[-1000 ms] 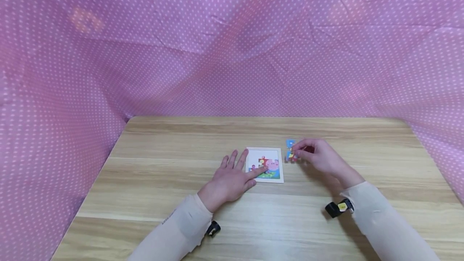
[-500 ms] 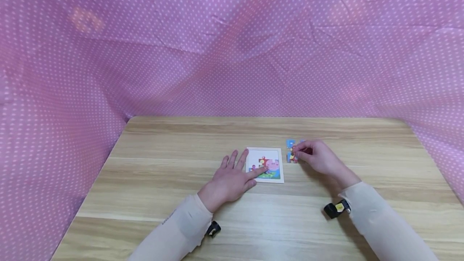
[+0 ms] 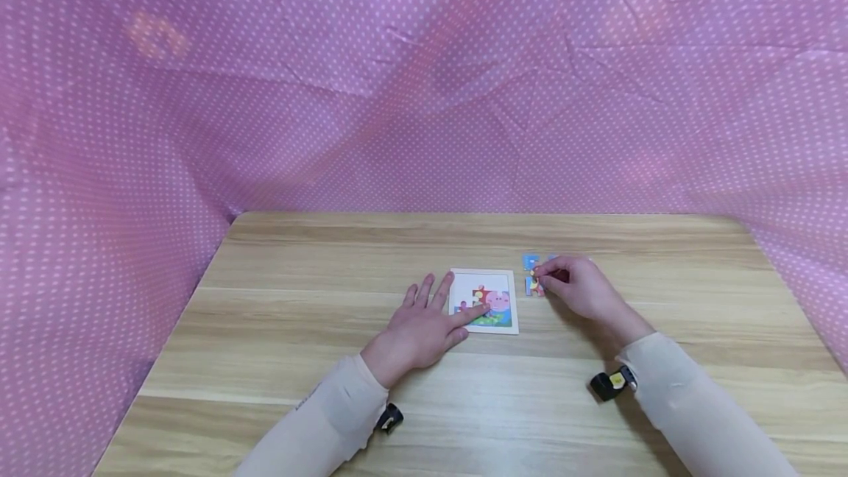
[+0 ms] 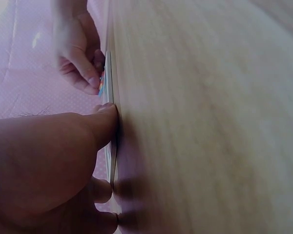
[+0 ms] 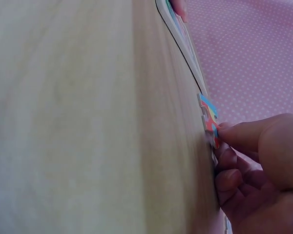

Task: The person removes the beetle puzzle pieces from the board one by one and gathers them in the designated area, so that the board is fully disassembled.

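Observation:
In the head view my left hand (image 3: 424, 330) lies with fingers spread on the left side of a white-rimmed puzzle board (image 3: 514, 308). Its index finger rests on the joined pieces, which show a pink pig face (image 3: 497, 300). Just right of the board, my right hand (image 3: 586, 289) pinches a blue, yellow and red puzzle piece (image 5: 210, 117) between thumb and fingers. The right wrist view shows this piece close to the tabletop; whether it touches the wood I cannot tell. The upper left of the board shows bare white.
A blue puzzle piece (image 3: 531, 261) lies behind the pinched one. Another bit of blue (image 3: 552, 257) is mostly hidden by the right hand. The wooden table (image 3: 318, 256) ends at a pink dotted cloth (image 3: 424, 94) at the back and sides.
The pinched piece shifts very slightly to the right, and the right wrist draws a little leftward. My left hand and the board stay where they were.

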A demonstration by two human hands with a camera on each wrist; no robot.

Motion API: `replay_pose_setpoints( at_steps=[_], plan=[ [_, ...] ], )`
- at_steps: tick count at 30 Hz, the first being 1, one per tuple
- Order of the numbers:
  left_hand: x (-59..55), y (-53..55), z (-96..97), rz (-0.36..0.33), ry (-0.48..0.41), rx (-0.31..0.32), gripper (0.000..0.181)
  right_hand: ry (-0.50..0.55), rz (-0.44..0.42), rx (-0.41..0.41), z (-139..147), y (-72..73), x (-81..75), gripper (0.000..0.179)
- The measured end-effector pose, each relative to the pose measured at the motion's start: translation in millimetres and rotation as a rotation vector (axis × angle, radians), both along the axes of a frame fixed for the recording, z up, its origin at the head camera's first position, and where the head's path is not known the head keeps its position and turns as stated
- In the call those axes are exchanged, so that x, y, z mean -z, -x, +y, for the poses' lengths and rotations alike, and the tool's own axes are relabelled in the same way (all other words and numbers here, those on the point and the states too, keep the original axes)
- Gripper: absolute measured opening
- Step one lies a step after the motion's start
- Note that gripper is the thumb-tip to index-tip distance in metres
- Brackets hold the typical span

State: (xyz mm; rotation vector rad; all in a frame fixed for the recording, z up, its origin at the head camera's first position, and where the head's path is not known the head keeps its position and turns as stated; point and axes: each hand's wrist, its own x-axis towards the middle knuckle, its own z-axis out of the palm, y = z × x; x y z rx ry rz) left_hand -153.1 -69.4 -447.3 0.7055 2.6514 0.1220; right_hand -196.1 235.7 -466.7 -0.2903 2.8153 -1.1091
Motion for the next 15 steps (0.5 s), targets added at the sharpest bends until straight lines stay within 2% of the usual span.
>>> replay_pose_setpoints(
  at_steps=[15],
  plan=[
    [1.2,1.1,0.1,-0.007,-0.007,0.004,0.050,-0.010,-0.008,0.012,-0.4,0.0,2.3,0.018]
  ],
)
